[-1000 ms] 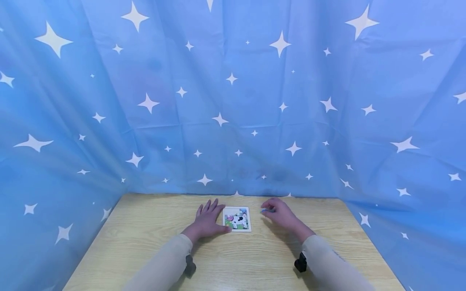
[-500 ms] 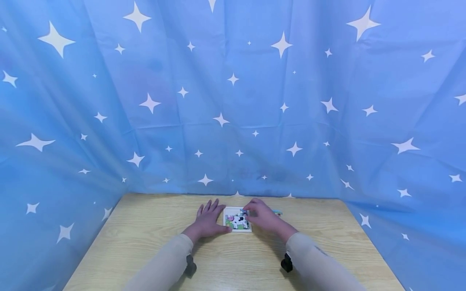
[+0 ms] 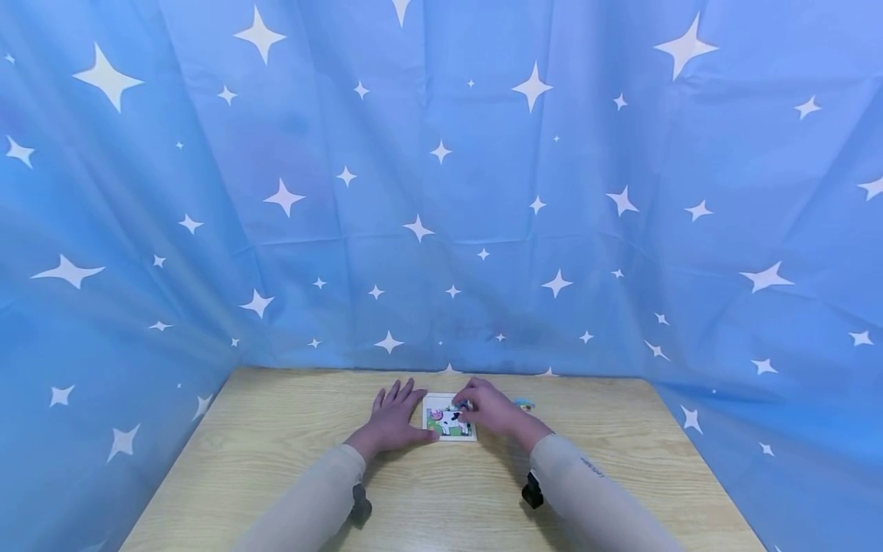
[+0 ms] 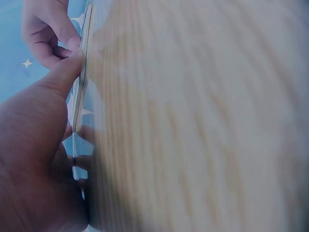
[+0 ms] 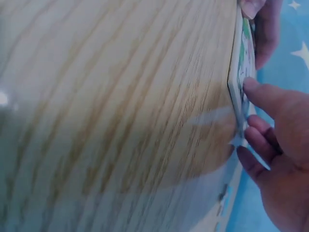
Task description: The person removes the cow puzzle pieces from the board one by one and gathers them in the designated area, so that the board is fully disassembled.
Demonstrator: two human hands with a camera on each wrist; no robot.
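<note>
A small framed jigsaw puzzle (image 3: 450,429) with a cow picture lies near the back of the table. My left hand (image 3: 393,420) rests along its left side, fingers spread, thumb pressing the lower left corner. My right hand (image 3: 491,408) reaches over the upper right of the picture, with thumb and index finger pinching around a small blue puzzle piece (image 3: 464,404) that they mostly hide. In the right wrist view, the right thumb (image 5: 263,94) meets the puzzle's face, and the other fingers curl beyond its edge.
More bluish puzzle pieces (image 3: 524,403) lie on the wooden table (image 3: 455,498), just right of the right wrist. A blue curtain with white stars (image 3: 441,192) hangs behind the table and along both sides.
The right hand has moved left from beside the puzzle to over its upper right, uncovering the loose pieces on the table. The left hand stays put.
</note>
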